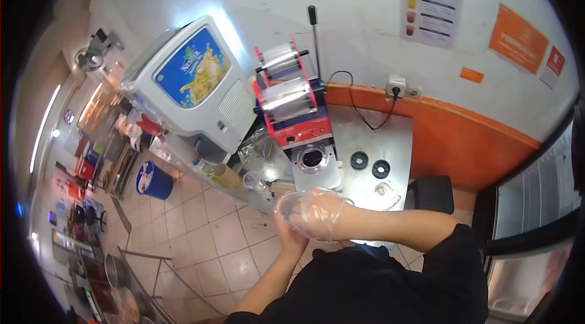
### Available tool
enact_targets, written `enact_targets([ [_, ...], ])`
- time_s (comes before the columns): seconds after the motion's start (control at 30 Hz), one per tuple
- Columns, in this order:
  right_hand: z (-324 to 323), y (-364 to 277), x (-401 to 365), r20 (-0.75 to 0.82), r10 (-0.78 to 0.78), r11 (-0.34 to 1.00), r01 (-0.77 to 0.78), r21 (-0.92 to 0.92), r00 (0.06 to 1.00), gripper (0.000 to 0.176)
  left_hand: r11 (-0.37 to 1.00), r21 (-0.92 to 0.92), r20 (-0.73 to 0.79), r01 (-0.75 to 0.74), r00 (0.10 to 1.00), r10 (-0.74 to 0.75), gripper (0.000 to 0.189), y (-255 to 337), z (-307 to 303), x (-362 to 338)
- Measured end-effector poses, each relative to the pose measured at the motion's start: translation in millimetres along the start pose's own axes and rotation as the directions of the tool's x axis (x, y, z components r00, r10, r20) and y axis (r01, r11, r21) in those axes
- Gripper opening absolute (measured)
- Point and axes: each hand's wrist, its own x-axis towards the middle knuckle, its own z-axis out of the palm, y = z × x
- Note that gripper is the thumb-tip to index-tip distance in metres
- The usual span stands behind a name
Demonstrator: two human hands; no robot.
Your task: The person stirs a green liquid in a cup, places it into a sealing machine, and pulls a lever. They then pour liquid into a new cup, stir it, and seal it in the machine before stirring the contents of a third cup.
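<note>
Just in front of my body, both hands meet at a clear plastic cup (286, 203) near the counter's front edge. My left hand (290, 234) is closed around its lower side, with most fingers hidden. My right hand (320, 209) wears a loose, see-through plastic glove that bunches at the wrist. Its fingers curl down against the cup, their tips out of sight. Beyond the hands stands a red and blue cup sealing machine (301, 132) with film rolls and a tall lever. Its round cup holder (312, 158) faces me.
A drink dispenser (201, 86) stands left of the sealer. Two black rings (359, 160) and a small clear bag (385, 193) lie on the metal counter (390, 135). Cups (225, 174) line the left edge. A blue bin (155, 181) stands on the tiled floor.
</note>
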Motion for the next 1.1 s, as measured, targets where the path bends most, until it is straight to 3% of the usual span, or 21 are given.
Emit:
enact_targets([
  [0.03, 2, 9, 1, 0.081, 0.023, 0.998, -0.027, 0.051, 0.996, 0.014, 0.995, -0.036, -0.022, -0.092, 0.996, 0.092, 0.060, -6, 4, -3],
  [0.1, 2, 16, -1, 0.021, 0.071, 0.969, -0.074, 0.234, 0.997, 0.015, 0.972, -0.211, -0.019, -0.106, 0.994, 0.104, 0.064, -11, 12, -6],
  [0.13, -1, 17, -1, 0.016, 0.087, 0.966, -0.089, 0.245, 0.996, 0.015, 0.973, -0.210, 0.001, -0.098, 0.995, 0.101, 0.064, -15, 14, -6],
  [0.2, -5, 17, 0, 0.105, 0.238, 0.906, -0.260, 0.334, 0.966, 0.012, 0.988, 0.087, 0.040, -0.130, 0.991, 0.127, 0.067, -19, 11, -4],
  [0.23, -2, 20, 0, 0.119, 0.230, 0.896, -0.258, 0.360, 0.966, 0.012, 0.989, 0.106, 0.044, -0.105, 0.994, 0.100, 0.067, -18, 11, -4],
  [0.3, 11, 23, 0, -0.171, 0.138, 0.955, -0.085, 0.284, 0.976, 0.012, 0.995, 0.015, -0.010, -0.095, 0.995, 0.095, 0.065, -17, 13, -3],
  [0.43, 17, 23, 10, -0.220, 0.117, 0.966, -0.059, 0.252, 0.969, 0.012, 0.999, -0.009, -0.087, -0.040, 0.995, 0.039, 0.058, -16, 20, 10],
  [0.5, 24, 25, 14, -0.325, 0.083, 0.986, -0.031, 0.161, 0.942, 0.012, 0.998, 0.001, -0.132, -0.067, 0.989, 0.066, 0.053, -4, 19, 17],
  [0.57, 11, 18, 18, -0.358, 0.035, 0.983, 0.034, 0.183, 0.933, 0.011, 0.993, 0.092, -0.189, -0.076, 0.978, 0.092, 0.051, -12, 19, 20],
  [0.63, 12, 16, 24, -0.424, 0.127, 0.984, -0.060, 0.168, 0.897, 0.012, 0.998, -0.003, -0.245, -0.057, 0.968, 0.055, 0.051, -14, 21, 24],
  [0.67, 19, 20, 25, -0.383, 0.174, 0.973, -0.099, 0.207, 0.907, 0.011, 0.973, 0.204, -0.261, -0.105, 0.953, 0.157, 0.053, -17, 18, 26],
  [0.7, 20, 19, 27, -0.370, 0.160, 0.974, -0.085, 0.210, 0.915, 0.011, 0.974, 0.209, -0.279, -0.090, 0.949, 0.147, 0.053, -18, 16, 26],
  [0.77, 15, 21, 33, -0.051, 0.354, 0.922, -0.339, 0.184, 0.934, 0.010, 0.996, -0.055, -0.231, -0.067, 0.971, 0.052, 0.059, -18, 18, 26],
  [0.8, 2, 23, 37, 0.067, 0.309, 0.923, -0.316, 0.219, 0.949, 0.021, 0.938, -0.341, -0.222, -0.070, 0.975, -0.008, 0.063, -26, 24, 24],
  [0.83, -4, 27, 38, 0.081, 0.281, 0.932, -0.292, 0.214, 0.956, 0.021, 0.940, -0.334, -0.254, -0.073, 0.967, -0.015, 0.063, -33, 26, 21],
  [0.9, -14, 38, 39, 0.046, 0.195, 0.961, -0.200, 0.193, 0.980, 0.024, 0.856, -0.513, -0.064, 0.063, 0.992, -0.111, 0.073, -47, 24, 12],
  [0.97, -9, 57, 20, -0.036, 0.329, 0.927, -0.316, 0.201, 0.943, 0.029, 1.000, -0.020, -0.097, 0.002, 0.995, -0.004, 0.085, -63, 27, 2],
  [1.03, 1, 75, -7, 0.124, 0.568, 0.767, -0.578, 0.276, 0.813, 0.038, 0.998, -0.060, -0.037, 0.017, 0.999, -0.019, 0.091, -80, 35, -11],
  [1.1, 62, 110, -52, 0.296, 0.695, 0.511, -0.740, 0.437, 0.655, 0.051, 0.987, -0.127, 0.074, 0.100, 0.993, -0.091, 0.087, -98, 48, -26],
])
